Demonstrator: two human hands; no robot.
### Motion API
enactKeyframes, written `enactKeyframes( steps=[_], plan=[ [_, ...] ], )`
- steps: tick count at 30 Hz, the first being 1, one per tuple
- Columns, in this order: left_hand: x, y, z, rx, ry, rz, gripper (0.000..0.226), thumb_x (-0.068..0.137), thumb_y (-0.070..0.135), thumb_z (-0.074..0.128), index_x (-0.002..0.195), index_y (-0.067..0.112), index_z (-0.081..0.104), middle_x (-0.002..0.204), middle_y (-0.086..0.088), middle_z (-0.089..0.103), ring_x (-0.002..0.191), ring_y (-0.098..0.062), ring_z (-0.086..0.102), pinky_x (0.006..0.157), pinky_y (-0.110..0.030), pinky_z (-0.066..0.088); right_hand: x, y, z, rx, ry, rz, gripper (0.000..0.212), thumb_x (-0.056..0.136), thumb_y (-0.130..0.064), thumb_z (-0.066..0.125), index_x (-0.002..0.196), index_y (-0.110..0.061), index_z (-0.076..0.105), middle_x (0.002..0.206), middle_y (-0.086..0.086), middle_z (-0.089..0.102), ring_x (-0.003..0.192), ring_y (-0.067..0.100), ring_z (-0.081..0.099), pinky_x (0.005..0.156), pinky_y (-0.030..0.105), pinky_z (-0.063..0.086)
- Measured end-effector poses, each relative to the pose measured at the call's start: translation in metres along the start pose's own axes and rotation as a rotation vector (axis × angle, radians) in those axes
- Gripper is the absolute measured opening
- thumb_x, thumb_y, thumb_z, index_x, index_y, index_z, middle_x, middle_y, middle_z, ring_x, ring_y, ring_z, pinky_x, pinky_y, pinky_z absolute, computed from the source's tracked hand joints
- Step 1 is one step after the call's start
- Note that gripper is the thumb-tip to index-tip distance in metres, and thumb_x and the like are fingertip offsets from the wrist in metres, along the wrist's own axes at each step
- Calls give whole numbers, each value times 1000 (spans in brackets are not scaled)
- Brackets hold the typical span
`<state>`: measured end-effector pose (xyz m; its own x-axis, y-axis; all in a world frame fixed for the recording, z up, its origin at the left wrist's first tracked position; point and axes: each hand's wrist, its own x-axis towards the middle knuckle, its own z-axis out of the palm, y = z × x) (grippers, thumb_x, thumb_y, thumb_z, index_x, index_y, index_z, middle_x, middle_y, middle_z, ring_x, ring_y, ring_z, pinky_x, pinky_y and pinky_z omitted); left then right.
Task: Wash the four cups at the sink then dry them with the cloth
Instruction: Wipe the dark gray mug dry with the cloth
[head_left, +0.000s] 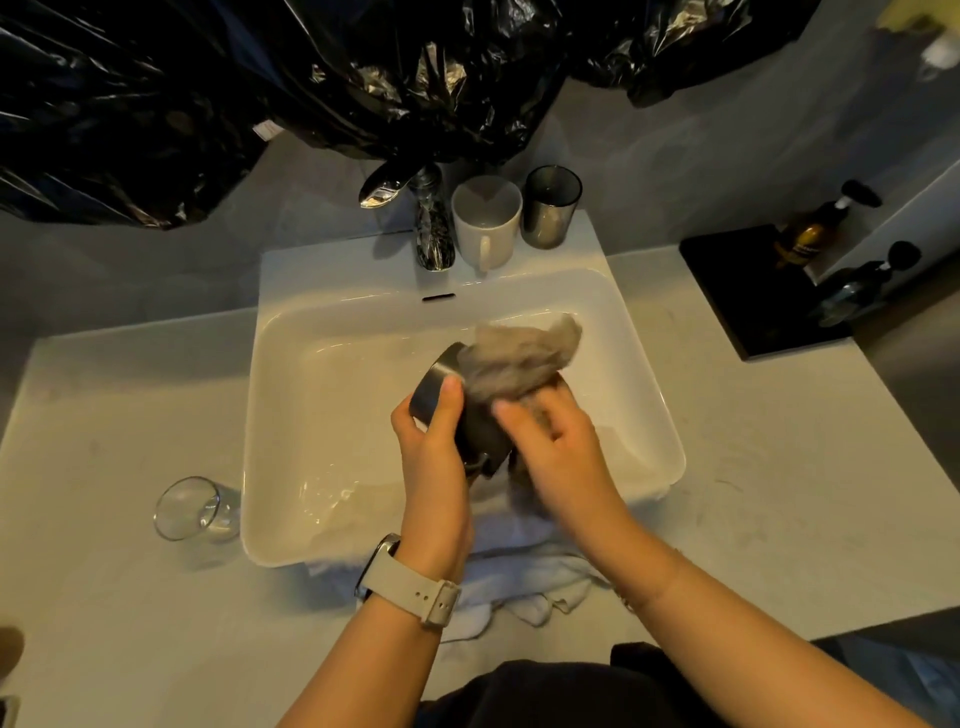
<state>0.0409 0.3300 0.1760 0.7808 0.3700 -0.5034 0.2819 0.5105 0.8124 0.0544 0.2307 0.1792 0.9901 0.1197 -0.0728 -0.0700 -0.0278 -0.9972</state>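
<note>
Metal cup (441, 384) held over the sink (332, 332), left hand (434, 431) wrapped around its side, right hand (550, 441) gripping the grey cloth (519, 353) stuffed into its mouth. White mug (485, 223) and dark tumbler (550, 208) stand beside the tap (434, 234); clear glass (195, 509) on the counter (130, 415) left of the sink. White towel (519, 577) drapes over the sink's front edge.

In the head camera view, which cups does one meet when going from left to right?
clear glass → metal cup, gripped by the left hand while the right hand works the cloth → white mug → dark tumbler.
</note>
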Motion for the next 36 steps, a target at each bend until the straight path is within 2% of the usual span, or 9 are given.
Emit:
enactKeyframes(
  steps=[4,8,13,16,21,25,28,31,36],
  plan=[
    [-1,-7,-1,-38,-23,-19,44,95,31,59,134,16,46,116,-17,67,91,-20,71,69,-36,59,-3,10,6,-270,-34,-230,25,83,-34,60,108,-35,66,127,-9,55,126,18,47,104,31,40],
    [-7,-12,-3,8,-43,22,36,93,36,58,124,22,47,111,-4,66,96,-16,69,72,-34,59,12,-8,-4,303,41,273,13,86,-27,65,92,-17,69,93,6,69,88,26,64,71,31,51],
    [-10,-9,-11,247,-170,264,53,83,44,59,130,23,44,117,2,62,101,-5,65,75,-21,55,21,-18,-15,719,-19,782,35,90,-40,54,89,-11,72,82,14,71,71,26,67,70,35,54],
    [9,-3,-23,505,-265,330,50,86,58,64,125,29,53,117,8,61,99,4,61,81,-13,49,27,-20,-18,717,19,711,32,89,-39,57,98,-11,69,88,15,70,76,28,67,75,39,55],
    [20,12,-26,426,-421,-23,67,77,67,59,123,18,55,112,-8,68,95,-23,71,78,-44,59,17,-10,-12,206,126,258,15,92,-29,59,96,-15,62,90,7,67,79,23,68,57,30,55],
    [23,15,-20,363,-389,-132,82,72,79,55,135,27,50,129,-6,63,111,-26,67,87,-53,57,6,9,-13,-12,2,-120,22,85,-35,57,106,-32,64,110,6,64,103,16,62,87,30,53],
    [18,16,-14,481,-380,7,47,90,61,53,126,31,61,121,4,68,111,-16,65,94,-50,54,5,13,-23,-72,-72,-277,30,85,-27,56,114,-26,62,114,7,64,108,10,61,91,22,47],
    [13,11,-11,537,-291,213,29,95,47,53,116,30,64,111,7,68,102,-7,64,87,-30,53,10,7,-28,-12,-61,-129,16,85,-22,61,97,-21,70,94,-2,71,89,8,65,78,20,50],
    [7,4,-17,836,-226,519,58,79,68,45,121,29,56,112,12,57,100,2,55,81,-13,44,30,-12,-39,-57,-137,349,29,95,-30,56,78,-8,66,73,13,60,70,21,57,70,35,46]
  ],
)
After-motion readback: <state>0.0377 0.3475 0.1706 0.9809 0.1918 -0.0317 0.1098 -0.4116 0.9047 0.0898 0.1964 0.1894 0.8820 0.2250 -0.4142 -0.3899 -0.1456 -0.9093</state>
